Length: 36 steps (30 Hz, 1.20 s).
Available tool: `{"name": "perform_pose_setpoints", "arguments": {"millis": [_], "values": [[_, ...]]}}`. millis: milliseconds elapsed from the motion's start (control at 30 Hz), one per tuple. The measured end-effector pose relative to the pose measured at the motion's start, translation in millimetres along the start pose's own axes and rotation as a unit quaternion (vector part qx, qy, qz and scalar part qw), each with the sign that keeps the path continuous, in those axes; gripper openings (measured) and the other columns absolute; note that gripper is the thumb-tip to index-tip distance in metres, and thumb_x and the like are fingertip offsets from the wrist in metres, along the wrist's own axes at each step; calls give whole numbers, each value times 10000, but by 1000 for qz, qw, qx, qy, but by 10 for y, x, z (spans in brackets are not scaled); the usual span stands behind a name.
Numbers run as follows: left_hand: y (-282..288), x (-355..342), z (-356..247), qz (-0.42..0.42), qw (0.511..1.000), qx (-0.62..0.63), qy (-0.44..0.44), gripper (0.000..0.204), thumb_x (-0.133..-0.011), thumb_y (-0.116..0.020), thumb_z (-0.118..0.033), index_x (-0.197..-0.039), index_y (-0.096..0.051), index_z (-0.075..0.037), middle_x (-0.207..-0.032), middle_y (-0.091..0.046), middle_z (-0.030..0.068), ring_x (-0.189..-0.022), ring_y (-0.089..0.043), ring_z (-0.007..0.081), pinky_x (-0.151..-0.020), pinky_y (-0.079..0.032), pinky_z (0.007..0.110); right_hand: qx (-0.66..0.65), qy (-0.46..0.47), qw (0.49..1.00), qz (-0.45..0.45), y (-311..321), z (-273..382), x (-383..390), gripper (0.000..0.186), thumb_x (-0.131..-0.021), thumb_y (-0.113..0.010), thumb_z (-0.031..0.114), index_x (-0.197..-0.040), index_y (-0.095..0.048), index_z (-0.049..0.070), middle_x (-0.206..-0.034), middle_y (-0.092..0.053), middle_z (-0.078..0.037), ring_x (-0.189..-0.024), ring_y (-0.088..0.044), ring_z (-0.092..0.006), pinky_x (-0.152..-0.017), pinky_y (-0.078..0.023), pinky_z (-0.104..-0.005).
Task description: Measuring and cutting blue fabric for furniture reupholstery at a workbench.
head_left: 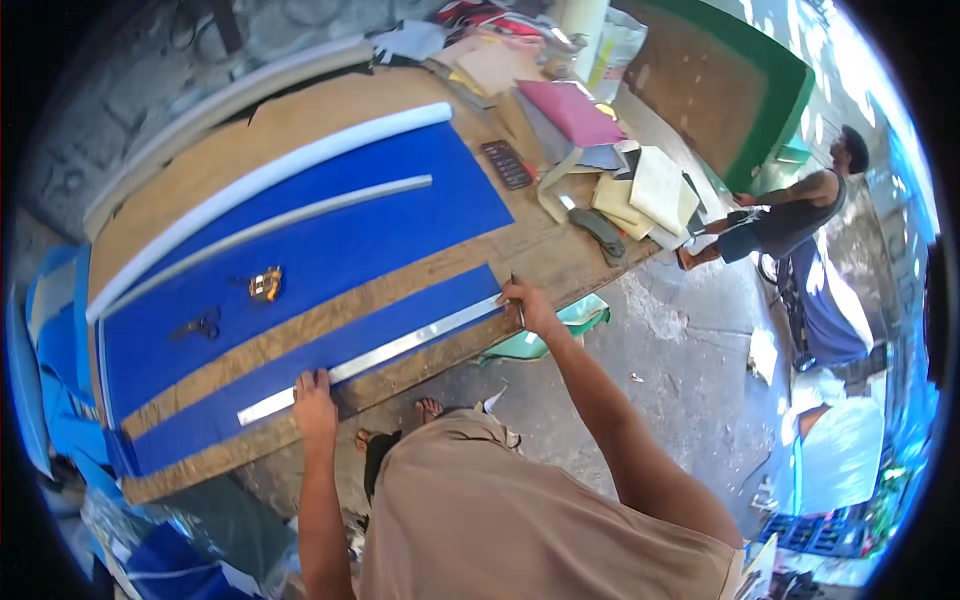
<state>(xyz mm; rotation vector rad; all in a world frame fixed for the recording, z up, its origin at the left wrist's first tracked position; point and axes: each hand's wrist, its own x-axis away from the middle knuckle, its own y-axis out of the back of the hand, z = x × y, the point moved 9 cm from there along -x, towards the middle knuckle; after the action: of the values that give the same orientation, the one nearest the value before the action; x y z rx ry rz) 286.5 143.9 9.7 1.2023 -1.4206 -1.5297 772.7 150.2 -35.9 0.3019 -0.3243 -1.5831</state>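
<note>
A long metal ruler [400,348] lies along a narrow blue sheet strip [430,305] on the worn wooden table [350,298]. My left hand [314,405] presses on the ruler near its left end, fingers bent over it. At the other end, my right hand [532,308] grips a slim pen-like tool [514,282] against the ruler and strip. Behind them, a larger blue sheet [400,230] carries a pale strip [340,199], dark scissors [205,324] and a yellow-black tape measure [265,284]. A white rolled edge [310,160] runs along the sheet's back.
A phone [506,164], pink packet [570,112], paper pieces [655,190] and grey curved object [596,236] crowd the table's right. Another person [800,210] stands beside a green-edged board [720,80]. Bicycle and coverings [830,310] are at right. Blue material [55,370] hangs left.
</note>
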Motion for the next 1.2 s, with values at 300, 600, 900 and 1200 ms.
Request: {"name": "perform_pose_setpoints", "arguments": {"millis": [300, 600, 900, 1200], "values": [[-73, -6, 51, 55, 998, 9, 8, 267, -898, -583, -53, -1160, -632, -61, -1080, -557, 137, -965, -587, 349, -798, -531, 448, -68, -33, 997, -22, 6, 120, 95, 224, -771, -630, -44, -916, -733, 91, -993, -610, -66, -858, -585, -237, -774, -462, -321], [-66, -4, 46, 58, 998, 10, 3, 411, -882, -552, -18, -1285, -607, -73, -1125, -560, 157, -1000, -576, 376, -786, -535, 477, 75, 182, 980, -36, 32, 348, 74, 143, -801, -652, 23, -914, -711, 88, -964, -634, -65, -803, -598, -232, -742, -479, -337], [-99, -16, 69, 61, 998, 1, 12, 359, -886, -592, -22, -1234, -655, -78, -1114, -580, 149, -990, -600, 371, -749, -550, 478, 101, 133, 986, 5, -6, 444, 78, 224, -787, -600, -22, -945, -726, 74, -970, -634, -84, -794, -582, -257, -744, -470, -337], [-78, -30, 61, 67, 998, -1, 18, 359, -896, -599, -30, -1245, -659, -86, -1116, -579, 138, -994, -601, 359, -772, -556, 463, 105, 138, 985, 9, -8, 444, 65, 237, -784, -605, -40, -949, -734, 70, -983, -626, -82, -805, -575, -244, -741, -461, -326]]}}
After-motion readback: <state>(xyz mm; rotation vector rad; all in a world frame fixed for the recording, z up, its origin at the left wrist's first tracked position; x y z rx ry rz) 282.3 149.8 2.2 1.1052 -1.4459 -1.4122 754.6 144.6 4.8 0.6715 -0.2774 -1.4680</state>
